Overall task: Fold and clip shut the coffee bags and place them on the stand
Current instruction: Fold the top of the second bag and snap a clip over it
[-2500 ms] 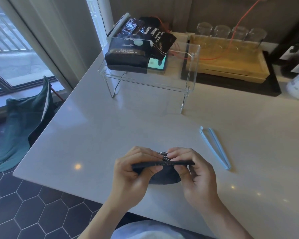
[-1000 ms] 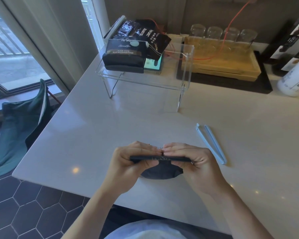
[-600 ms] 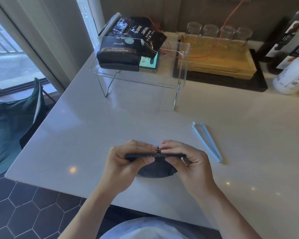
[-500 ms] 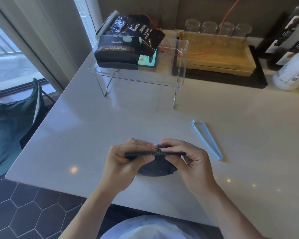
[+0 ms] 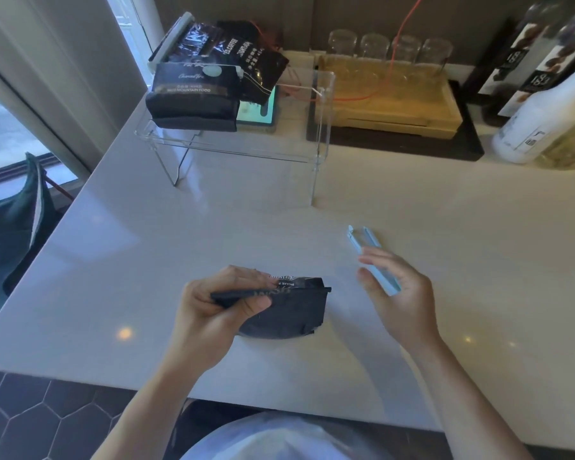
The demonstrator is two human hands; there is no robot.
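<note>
A small black coffee bag [image 5: 289, 310] stands on the white counter near its front edge, its top folded over into a flat strip. My left hand [image 5: 210, 313] pinches that folded top at its left end. My right hand [image 5: 409, 300] is off the bag, fingers spread over the near end of a light blue sealing clip [image 5: 362, 240] lying on the counter to the right; I cannot tell whether it touches the clip. A clear acrylic stand [image 5: 246, 151] at the back left holds two black coffee bags, one in front [image 5: 193, 101] and one behind [image 5: 243, 58].
A green-screened device [image 5: 259, 111] lies on the stand beside the bags. Behind it, a wooden tray [image 5: 389, 114] carries several glasses [image 5: 375, 48]. A white bottle [image 5: 538, 127] stands at the back right. A green chair [image 5: 10, 220] is left of the counter.
Both hands were folding the bag's top. My right hand has let go and moved right over the blue clip; my left hand alone keeps the fold.
</note>
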